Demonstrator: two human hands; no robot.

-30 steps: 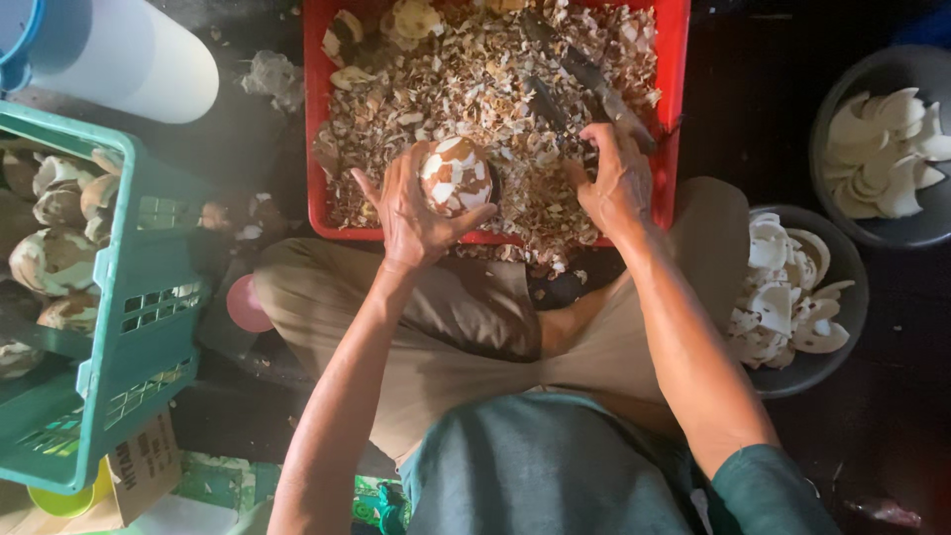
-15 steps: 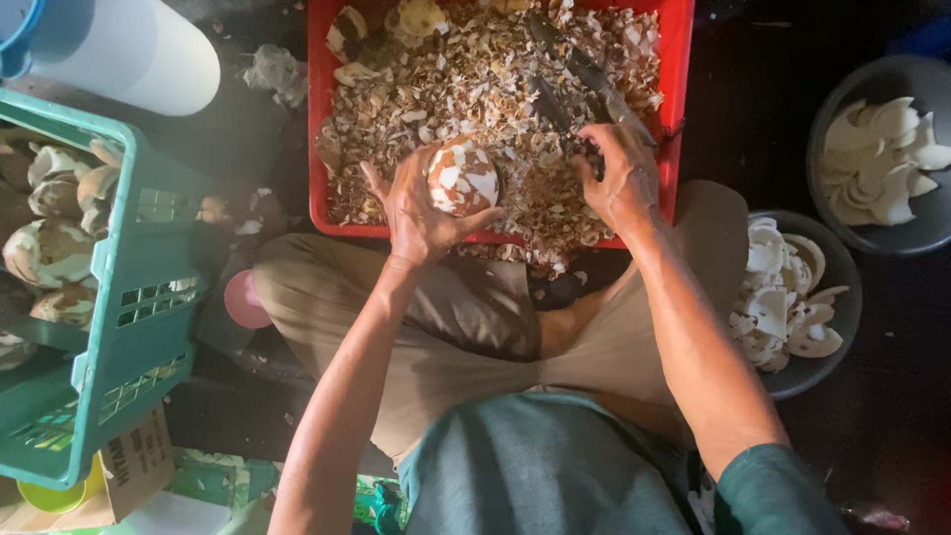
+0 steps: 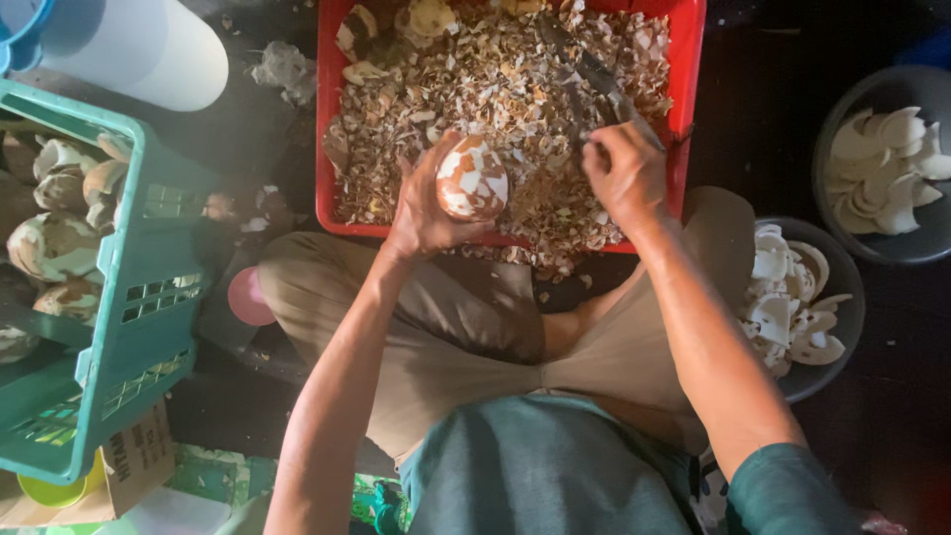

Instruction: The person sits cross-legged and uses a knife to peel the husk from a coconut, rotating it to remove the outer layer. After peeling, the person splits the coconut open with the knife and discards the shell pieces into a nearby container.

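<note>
The person is sitting cross-legged on the floor, and the left hand point(image 3: 421, 213) is cupping a partly peeled coconut point(image 3: 473, 178), brown skin patched with white, holding it just above the near edge of a red crate point(image 3: 684, 69) heaped with shavings point(image 3: 485, 79). The right hand point(image 3: 624, 173) is closing around the handle of a dark blade point(image 3: 594, 74), which is pointing away over the shavings, apart from the coconut.

The likeliest trouble is looking like a slip: the left fingers are wrapping round the rounded, probably slick coconut, so a stroke glancing off the curve could be reaching the thumb or fingertips. The blade is also working right above the bent knees, and shavings are already spilling over the crate's edge onto the lap.

The floor is looking dark and littered with scraps. A green basket point(image 3: 149, 297) at the left is holding more partly skinned coconuts, with a white cylinder point(image 3: 139, 50) beyond it. At the right, two dark bowls point(image 3: 842, 307) are carrying white coconut pieces point(image 3: 887, 168). A pink round object point(image 3: 248, 297) is lying beside the left knee, and a cardboard box point(image 3: 129, 466) is sitting by the basket.
</note>
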